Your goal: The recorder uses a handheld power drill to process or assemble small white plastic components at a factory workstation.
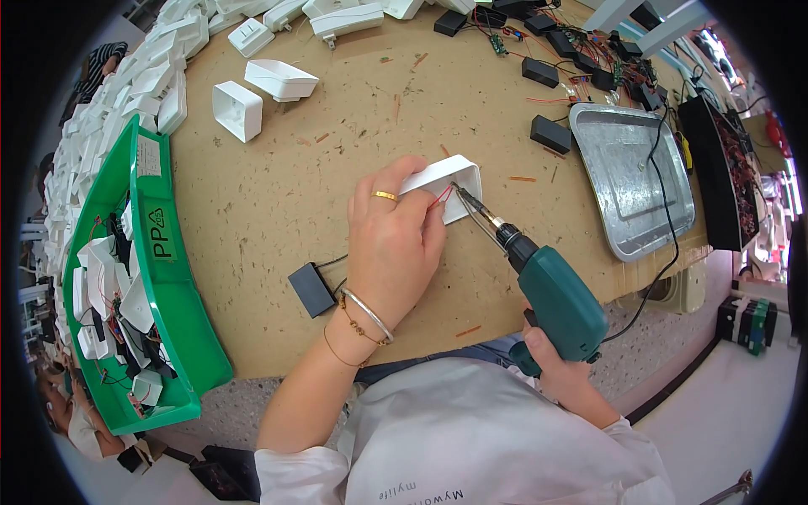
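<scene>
My left hand (394, 223) is closed around a white plastic housing (459, 172), which lies tilted on the table with its hollow side toward the right. Thin red wires (443, 196) show inside it beside my fingertips. My right hand (555, 362) grips the handle of a green soldering gun (562, 299). The gun's metal tip reaches into the housing, at or very near the red wires; whether it touches them I cannot tell. Close to my left wrist lies a black box (313, 290), with a black cable running from it under my left hand.
A green bin (187, 316) of housings and wired parts stands at left, beside a heap of white housings (151, 76). Two loose housings (238, 111) lie farther back. At right are a metal tray (633, 185), black boxes (551, 133) and the gun's cord (665, 198).
</scene>
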`<action>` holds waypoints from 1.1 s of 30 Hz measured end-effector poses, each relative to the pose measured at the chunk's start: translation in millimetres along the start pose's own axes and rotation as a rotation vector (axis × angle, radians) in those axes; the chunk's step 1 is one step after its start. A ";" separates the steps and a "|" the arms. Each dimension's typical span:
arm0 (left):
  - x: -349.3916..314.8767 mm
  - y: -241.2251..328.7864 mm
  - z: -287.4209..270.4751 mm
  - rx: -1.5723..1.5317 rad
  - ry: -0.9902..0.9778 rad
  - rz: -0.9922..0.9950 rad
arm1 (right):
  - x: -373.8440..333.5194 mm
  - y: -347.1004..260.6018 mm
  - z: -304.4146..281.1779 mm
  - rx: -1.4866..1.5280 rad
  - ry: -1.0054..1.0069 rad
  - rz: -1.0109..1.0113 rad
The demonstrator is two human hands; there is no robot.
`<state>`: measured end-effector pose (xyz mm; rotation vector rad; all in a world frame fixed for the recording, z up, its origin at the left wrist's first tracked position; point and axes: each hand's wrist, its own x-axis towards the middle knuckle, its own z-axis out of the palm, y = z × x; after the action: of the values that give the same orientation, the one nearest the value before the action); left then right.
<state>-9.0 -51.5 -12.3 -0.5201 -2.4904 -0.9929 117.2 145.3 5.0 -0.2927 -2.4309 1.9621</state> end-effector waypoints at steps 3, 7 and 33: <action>-0.7 -0.4 1.1 -0.017 0.005 -0.014 | -0.9 2.2 -1.5 -0.022 -0.018 -0.022; -1.0 -1.2 0.5 -0.005 0.004 0.005 | -1.3 3.8 -2.9 -0.025 -0.034 -0.017; -0.8 -1.5 1.8 -0.001 0.004 0.011 | -1.4 4.3 -3.3 0.022 -0.060 0.017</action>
<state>-9.4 -51.4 -14.7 -0.5312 -2.4806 -0.9900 119.6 149.1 1.8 -0.2584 -2.4488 2.0326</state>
